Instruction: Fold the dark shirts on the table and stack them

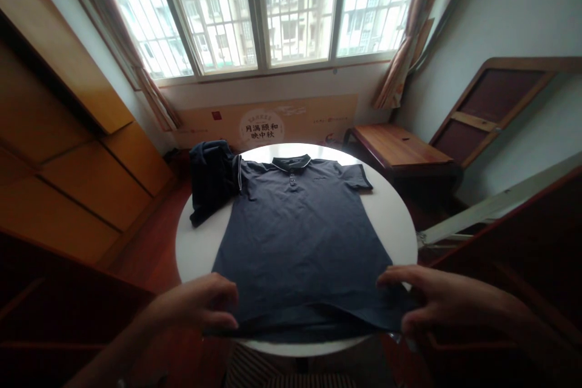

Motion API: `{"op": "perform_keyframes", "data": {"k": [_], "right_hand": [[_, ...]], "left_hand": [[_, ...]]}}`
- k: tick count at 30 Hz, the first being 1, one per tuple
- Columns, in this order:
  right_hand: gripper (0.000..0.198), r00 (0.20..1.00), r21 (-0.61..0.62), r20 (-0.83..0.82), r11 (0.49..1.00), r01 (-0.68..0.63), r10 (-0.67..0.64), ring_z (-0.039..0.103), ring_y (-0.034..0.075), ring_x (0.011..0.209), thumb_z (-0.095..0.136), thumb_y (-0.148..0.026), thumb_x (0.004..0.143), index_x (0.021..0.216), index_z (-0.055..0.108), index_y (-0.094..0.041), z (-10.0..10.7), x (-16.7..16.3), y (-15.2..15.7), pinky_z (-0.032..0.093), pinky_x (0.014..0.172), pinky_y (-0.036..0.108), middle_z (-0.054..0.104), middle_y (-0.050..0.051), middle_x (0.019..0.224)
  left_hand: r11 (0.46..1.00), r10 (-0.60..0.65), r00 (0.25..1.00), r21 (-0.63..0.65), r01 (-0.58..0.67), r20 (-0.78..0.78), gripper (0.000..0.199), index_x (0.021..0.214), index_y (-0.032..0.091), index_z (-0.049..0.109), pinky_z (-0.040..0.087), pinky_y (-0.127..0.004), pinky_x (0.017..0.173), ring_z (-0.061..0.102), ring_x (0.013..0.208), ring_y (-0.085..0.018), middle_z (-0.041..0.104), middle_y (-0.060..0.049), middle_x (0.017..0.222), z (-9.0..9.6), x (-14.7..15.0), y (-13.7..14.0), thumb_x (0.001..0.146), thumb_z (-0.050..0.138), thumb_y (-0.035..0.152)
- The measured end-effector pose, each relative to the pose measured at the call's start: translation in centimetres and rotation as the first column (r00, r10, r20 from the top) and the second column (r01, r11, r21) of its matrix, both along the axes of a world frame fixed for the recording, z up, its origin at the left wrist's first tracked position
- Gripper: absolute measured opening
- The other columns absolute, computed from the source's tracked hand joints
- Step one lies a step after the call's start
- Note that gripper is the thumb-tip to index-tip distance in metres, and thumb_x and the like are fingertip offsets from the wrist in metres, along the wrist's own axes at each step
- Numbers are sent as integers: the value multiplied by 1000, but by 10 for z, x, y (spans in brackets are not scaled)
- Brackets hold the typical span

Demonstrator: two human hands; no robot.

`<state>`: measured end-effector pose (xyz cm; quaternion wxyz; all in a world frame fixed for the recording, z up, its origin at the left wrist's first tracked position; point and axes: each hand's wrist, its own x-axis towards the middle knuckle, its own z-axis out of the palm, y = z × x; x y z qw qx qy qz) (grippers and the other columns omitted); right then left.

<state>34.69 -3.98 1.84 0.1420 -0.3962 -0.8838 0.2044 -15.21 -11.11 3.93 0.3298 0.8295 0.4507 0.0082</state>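
Polo shirt (pixel 295 236) lies face-up on the round table (pixel 393 212), collar away, apparently bringing its hem within reach. A dark garment (pixel 210 173) sits aside at left; the left hand's (pixel 200 303) grip pinches one hem corner, the right hand's (pixel 448 302) the other, seemingly to spread it.

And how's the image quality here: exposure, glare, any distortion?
Head view: window washed out by daylight; glare on the table at its far edge; polo shirt darkest near its hem; left hand and right hand dim and soft; cabinet apparently tilted by wide-angle distortion.
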Motion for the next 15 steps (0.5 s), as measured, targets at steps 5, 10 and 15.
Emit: {"op": "perform_keyframes", "data": {"k": [5, 10, 15], "right_hand": [[36, 999, -99, -21, 994, -52, 50, 69, 22, 95, 57, -50, 90, 102, 75, -20, 27, -28, 124, 54, 88, 34, 74, 8, 102], [41, 836, 202, 144, 843, 498, -529, 63, 26, 109, 61, -35, 87, 118, 67, -10, 7, -45, 258, 45, 98, 34, 66, 17, 119], [68, 651, 184, 271, 701, 688, -710, 52, 37, 124, 56, -53, 90, 138, 52, -6, -21, -19, 316, 41, 101, 45, 56, 27, 132]], "left_hand": [[963, 19, 992, 266, -52, 124, 35, 84, 14, 68, 42, -23, 64, 56, 65, -12, 65, -3, 74, 6, 26, 107, 94, 57, 46], [830, 200, 960, 487, -273, 197, 28, 87, 12, 71, 47, -25, 68, 62, 69, -16, 69, -6, 77, -5, 52, 262, 92, 55, 34], [750, 449, 893, 558, -356, -34, 29, 107, 9, 70, 47, -32, 93, 65, 101, -24, 70, -18, 109, -17, 57, 372, 92, 49, 21]]}}
